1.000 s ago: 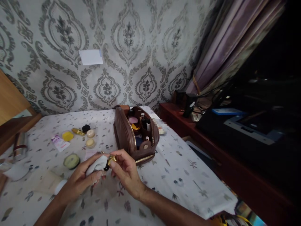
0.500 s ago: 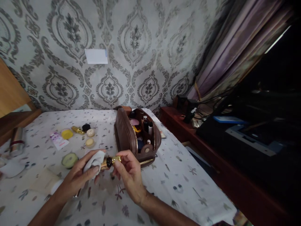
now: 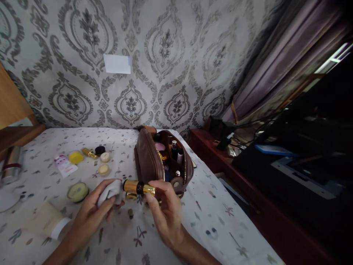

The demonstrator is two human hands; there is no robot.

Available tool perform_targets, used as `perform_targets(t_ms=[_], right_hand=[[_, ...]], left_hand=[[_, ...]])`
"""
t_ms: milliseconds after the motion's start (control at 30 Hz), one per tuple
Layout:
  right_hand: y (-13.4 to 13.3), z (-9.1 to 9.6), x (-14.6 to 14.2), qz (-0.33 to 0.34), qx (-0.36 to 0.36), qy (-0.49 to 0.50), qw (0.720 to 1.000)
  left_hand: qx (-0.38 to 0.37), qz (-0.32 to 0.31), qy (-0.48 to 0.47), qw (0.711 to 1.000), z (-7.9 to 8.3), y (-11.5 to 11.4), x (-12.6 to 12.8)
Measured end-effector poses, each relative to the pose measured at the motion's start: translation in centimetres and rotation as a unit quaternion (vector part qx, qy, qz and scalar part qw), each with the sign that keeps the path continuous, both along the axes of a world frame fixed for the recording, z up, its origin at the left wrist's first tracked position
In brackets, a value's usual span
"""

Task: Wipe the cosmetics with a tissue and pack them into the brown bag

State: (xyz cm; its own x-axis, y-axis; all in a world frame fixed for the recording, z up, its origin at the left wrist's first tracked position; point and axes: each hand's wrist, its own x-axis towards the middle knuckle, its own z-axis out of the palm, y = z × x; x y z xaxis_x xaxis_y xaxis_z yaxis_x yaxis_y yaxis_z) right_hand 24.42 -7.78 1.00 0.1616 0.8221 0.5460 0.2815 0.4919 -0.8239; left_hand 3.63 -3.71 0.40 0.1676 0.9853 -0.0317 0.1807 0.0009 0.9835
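My left hand [image 3: 95, 206] grips a crumpled pale grey cloth [image 3: 110, 192]. My right hand [image 3: 165, 213] pinches the shiny gold end of a gold-and-black cosmetic tube [image 3: 132, 186], held level beside the cloth. The tube's black far end sits very close to the cloth; whether they touch I cannot tell. Behind my right hand stands an open brown toiletry bag [image 3: 149, 158], unzipped, with bottles and other cosmetics inside. Just below the tube shows another small gold item [image 3: 131, 196], partly hidden.
On the patterned white cloth lie a green-lidded jar [image 3: 78, 192], a cream tube [image 3: 45, 221], a purple-and-white packet [image 3: 65, 165], a yellow pot [image 3: 76, 158], a gold tube [image 3: 89, 153] and small round pots [image 3: 104, 169]. A dark red cabinet [image 3: 204, 147] with cables stands at right.
My right hand has moved right, drawing the gold-and-black tube out of the cloth so more of its body shows. My left hand keeps the cloth. The view has shifted slightly.
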Motion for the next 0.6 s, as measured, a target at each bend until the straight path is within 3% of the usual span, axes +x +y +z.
perform_targets(t_ms=[67, 200, 367, 600], right_hand=[[0.2, 0.4, 0.7, -0.025, 0.050, -0.025, 0.998], [0.3, 1.3, 2.1, -0.045, 0.146, -0.067, 0.986], [-0.2, 1.3, 2.6, -0.048, 0.087, -0.052, 0.994], [0.1, 1.8, 2.9, -0.008, 0.117, -0.060, 0.991]], left_hand=[[0.031, -0.005, 0.058, 0.998, 0.0, -0.2, 0.2], [0.164, -0.037, 0.156, 0.973, -0.6, -0.5, 0.3], [0.262, -0.079, 0.191, 0.943, -2.0, -0.7, -0.2], [0.327, -0.078, 0.207, 0.919, -3.3, -0.9, 0.2]])
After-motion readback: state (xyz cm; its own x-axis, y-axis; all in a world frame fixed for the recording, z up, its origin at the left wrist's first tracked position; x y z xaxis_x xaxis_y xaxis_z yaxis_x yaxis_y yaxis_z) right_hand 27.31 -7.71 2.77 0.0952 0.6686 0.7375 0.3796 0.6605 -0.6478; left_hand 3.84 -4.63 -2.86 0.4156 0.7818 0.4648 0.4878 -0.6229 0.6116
